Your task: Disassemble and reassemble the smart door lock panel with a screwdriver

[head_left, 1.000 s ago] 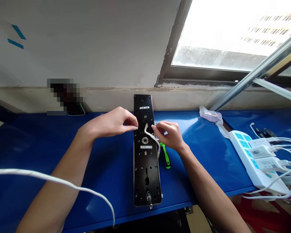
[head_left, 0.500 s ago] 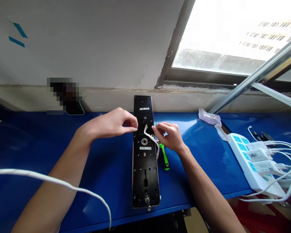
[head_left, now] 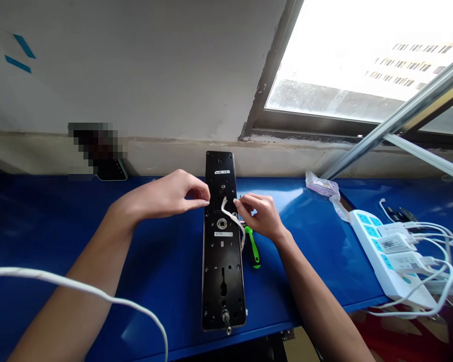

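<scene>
A long black metal door-lock back plate [head_left: 223,281] lies on the blue bench, with a spindle sticking out near its near end. A white flat cable [head_left: 232,216] comes out of an opening in the plate and curves over its right edge. My left hand [head_left: 169,195] hovers over the plate's upper part, fingertips curled at its opening. My right hand [head_left: 258,216] is at the plate's right edge, fingers beside the cable. A green-and-black screwdriver [head_left: 252,249] lies just below my right hand.
The blue bench [head_left: 60,216] runs along a wall under a window. A white cable [head_left: 71,281] crosses over my left forearm. On the right stand a power strip [head_left: 388,256] with plugged-in chargers and a plastic packet [head_left: 322,188]. A pixelated object [head_left: 98,151] stands at the back left.
The whole view has shifted slightly, so the plate sits a little lower and further left. My hands have barely moved relative to the plate and cable.
</scene>
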`<state>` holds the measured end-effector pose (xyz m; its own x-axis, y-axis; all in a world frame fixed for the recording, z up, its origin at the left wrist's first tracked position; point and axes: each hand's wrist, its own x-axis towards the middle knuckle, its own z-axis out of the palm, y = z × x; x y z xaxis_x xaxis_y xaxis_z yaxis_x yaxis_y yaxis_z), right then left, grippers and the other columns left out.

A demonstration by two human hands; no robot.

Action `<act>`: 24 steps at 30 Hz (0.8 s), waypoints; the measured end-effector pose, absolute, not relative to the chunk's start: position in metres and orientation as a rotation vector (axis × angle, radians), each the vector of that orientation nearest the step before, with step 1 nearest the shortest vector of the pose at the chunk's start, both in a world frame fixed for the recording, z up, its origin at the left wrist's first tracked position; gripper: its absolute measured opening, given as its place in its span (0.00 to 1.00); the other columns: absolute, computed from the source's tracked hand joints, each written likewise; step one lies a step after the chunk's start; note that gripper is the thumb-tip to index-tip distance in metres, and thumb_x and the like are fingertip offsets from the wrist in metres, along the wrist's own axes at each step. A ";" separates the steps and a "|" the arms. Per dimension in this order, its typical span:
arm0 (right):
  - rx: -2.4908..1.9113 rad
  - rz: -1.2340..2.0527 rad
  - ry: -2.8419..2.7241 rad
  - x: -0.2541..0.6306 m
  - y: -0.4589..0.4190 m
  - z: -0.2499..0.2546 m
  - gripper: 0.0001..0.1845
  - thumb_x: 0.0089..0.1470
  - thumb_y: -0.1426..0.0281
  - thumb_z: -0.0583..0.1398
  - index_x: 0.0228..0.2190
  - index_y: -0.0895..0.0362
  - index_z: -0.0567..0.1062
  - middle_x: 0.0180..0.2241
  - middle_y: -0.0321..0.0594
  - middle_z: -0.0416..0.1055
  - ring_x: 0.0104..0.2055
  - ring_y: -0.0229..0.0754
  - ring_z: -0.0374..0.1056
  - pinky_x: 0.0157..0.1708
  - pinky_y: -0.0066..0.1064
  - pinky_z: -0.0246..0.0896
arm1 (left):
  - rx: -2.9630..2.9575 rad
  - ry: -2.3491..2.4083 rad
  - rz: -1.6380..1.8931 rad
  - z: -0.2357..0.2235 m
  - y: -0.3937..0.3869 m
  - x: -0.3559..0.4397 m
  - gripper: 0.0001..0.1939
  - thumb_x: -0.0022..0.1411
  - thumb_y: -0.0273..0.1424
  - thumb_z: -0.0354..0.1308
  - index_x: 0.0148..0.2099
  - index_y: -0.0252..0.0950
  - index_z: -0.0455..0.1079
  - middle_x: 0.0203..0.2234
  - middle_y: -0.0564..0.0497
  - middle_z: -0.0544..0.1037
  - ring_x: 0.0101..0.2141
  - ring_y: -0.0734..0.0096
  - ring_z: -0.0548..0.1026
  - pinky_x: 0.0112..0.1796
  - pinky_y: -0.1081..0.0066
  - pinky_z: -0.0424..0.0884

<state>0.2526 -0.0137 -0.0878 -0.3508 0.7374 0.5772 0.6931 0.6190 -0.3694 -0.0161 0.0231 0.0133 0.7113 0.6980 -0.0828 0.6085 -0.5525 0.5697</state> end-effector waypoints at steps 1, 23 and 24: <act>-1.121 0.079 -2.111 0.253 -0.014 -0.088 0.21 0.68 0.67 0.56 0.22 0.54 0.64 0.20 0.31 0.60 0.22 0.33 0.51 0.26 0.29 0.49 | 2.339 0.994 0.204 0.013 0.023 -0.016 0.13 0.67 0.41 0.59 0.41 0.41 0.81 0.36 0.53 0.84 0.35 0.67 0.78 0.36 0.72 0.70; -1.075 0.072 -2.086 0.255 -0.014 -0.088 0.12 0.67 0.68 0.57 0.29 0.55 0.72 0.21 0.30 0.64 0.22 0.32 0.56 0.27 0.27 0.56 | 2.336 1.016 0.217 0.014 0.024 -0.025 0.14 0.67 0.43 0.58 0.43 0.42 0.81 0.36 0.53 0.84 0.35 0.67 0.77 0.36 0.72 0.70; -1.075 0.073 -2.085 0.255 -0.014 -0.088 0.13 0.67 0.66 0.58 0.30 0.55 0.73 0.22 0.29 0.65 0.22 0.32 0.57 0.27 0.27 0.56 | 2.339 1.015 0.220 0.014 0.025 -0.024 0.14 0.67 0.43 0.58 0.43 0.42 0.81 0.37 0.53 0.84 0.35 0.67 0.78 0.36 0.72 0.70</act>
